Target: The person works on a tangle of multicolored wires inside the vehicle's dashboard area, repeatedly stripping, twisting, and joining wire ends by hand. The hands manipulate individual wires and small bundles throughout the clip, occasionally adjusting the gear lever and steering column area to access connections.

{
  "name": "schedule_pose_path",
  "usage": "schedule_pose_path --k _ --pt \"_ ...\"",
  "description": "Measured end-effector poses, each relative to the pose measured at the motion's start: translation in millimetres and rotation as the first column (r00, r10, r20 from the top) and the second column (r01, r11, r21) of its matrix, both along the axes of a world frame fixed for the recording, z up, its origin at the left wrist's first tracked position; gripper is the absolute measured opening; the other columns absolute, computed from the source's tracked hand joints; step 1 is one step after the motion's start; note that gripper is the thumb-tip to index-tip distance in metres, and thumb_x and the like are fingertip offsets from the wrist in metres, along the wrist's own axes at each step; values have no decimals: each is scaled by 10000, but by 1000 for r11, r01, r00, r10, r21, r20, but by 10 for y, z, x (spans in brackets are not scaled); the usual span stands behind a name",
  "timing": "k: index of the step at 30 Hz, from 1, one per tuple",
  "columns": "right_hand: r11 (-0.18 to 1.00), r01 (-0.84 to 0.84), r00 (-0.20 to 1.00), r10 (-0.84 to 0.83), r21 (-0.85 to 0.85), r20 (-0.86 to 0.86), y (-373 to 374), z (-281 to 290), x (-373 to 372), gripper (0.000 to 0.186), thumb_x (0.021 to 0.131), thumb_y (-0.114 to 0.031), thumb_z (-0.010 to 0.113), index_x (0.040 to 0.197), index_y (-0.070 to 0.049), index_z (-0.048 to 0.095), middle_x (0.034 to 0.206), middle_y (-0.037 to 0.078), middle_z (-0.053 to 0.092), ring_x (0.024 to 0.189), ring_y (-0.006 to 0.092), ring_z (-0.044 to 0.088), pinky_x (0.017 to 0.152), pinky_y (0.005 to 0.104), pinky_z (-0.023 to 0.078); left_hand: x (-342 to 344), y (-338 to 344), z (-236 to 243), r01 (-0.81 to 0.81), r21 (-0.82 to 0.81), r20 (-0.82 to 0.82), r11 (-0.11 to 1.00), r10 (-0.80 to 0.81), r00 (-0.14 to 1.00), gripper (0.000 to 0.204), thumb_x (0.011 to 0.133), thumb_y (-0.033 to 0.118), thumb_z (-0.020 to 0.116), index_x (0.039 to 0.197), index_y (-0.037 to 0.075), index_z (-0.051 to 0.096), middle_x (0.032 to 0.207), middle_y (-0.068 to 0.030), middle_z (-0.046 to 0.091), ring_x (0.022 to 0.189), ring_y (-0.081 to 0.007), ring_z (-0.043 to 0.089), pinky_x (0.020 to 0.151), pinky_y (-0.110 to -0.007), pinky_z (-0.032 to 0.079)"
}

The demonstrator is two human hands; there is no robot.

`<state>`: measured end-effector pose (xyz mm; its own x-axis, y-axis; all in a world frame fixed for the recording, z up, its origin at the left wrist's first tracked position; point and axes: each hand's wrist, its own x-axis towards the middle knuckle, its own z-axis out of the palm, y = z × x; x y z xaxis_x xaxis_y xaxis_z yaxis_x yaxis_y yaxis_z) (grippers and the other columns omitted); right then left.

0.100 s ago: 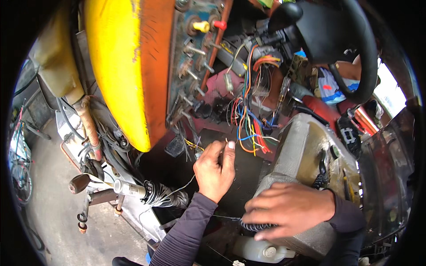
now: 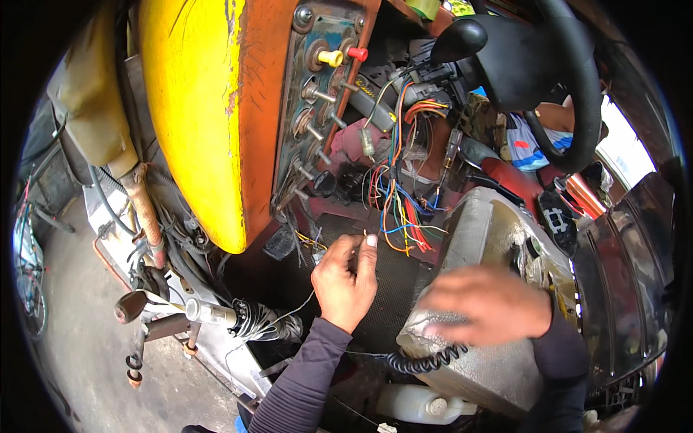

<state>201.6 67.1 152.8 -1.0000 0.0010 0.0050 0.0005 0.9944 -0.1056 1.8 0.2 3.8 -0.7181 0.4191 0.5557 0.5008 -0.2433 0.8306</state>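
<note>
My left hand (image 2: 345,281) is closed in a pinch, thumb up, with a small bare tip just showing at the fingertips. A thin grey wire (image 2: 302,304) runs into this hand from a wrapped bundle of wire (image 2: 263,321) at its left. Just beyond the fingertips hangs a loose bunch of coloured wires (image 2: 397,209), ends spread. My right hand (image 2: 491,304), blurred by motion, is over the silvery grey cover (image 2: 462,252) with its fingers stretched out and nothing seen in them. A black coiled cord (image 2: 426,361) lies below it.
A switch panel (image 2: 307,108) with metal toggles sits beside a yellow and orange body panel (image 2: 195,123). The steering wheel (image 2: 588,86) is at the upper right. A test screwdriver (image 2: 452,148) stands among the wires. Near the bottom lies a whitish plastic bottle (image 2: 422,404).
My right hand has moved up and to the right, uncovering more of the coiled cord. The left hand keeps its pinch. The whole view has shifted slightly.
</note>
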Motion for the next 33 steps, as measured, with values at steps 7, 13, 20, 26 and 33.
schedule_pose_path --k 7,13,20,26,33 --pt "912 385 877 -409 -141 -252 326 -209 -161 175 913 -232 752 940 -59 743 846 168 745 815 410 732 735 515 561 17 60 -87 169 24 204 985 -170 964 168 1018 152 780 944 8 735 680 63 565 617 -11 434 554 -233 346" --pt "810 516 785 -578 -279 -224 490 -325 -224 185 881 -220 778 958 -53 753 844 163 761 787 386 743 725 474 571 74 90 -86 396 50 424 917 -379 823 132 998 110 780 1078 9 752 781 101 573 605 10 426 541 -205 333" --pt "806 404 775 -553 -433 -305 555 -406 -301 279 865 -247 826 1012 -29 733 790 159 741 744 384 733 691 478 557 63 178 18 597 298 756 744 -566 328 253 1039 236 754 1229 75 715 836 97 543 552 13 344 468 -205 242" --pt "804 426 724 -578 -416 -376 601 -494 -328 287 886 -276 804 1048 -46 749 859 183 771 818 403 760 726 492 589 158 288 4 542 385 741 747 -600 302 131 1028 221 757 1073 120 686 879 71 616 553 -14 350 474 -205 252" --pt "849 401 834 -493 -343 -246 600 -512 -257 294 926 -350 778 1010 -71 820 878 195 771 809 353 776 750 469 594 150 213 50 555 429 688 713 -656 310 184 976 71 667 1159 74 658 920 24 661 542 -21 382 452 -205 252"
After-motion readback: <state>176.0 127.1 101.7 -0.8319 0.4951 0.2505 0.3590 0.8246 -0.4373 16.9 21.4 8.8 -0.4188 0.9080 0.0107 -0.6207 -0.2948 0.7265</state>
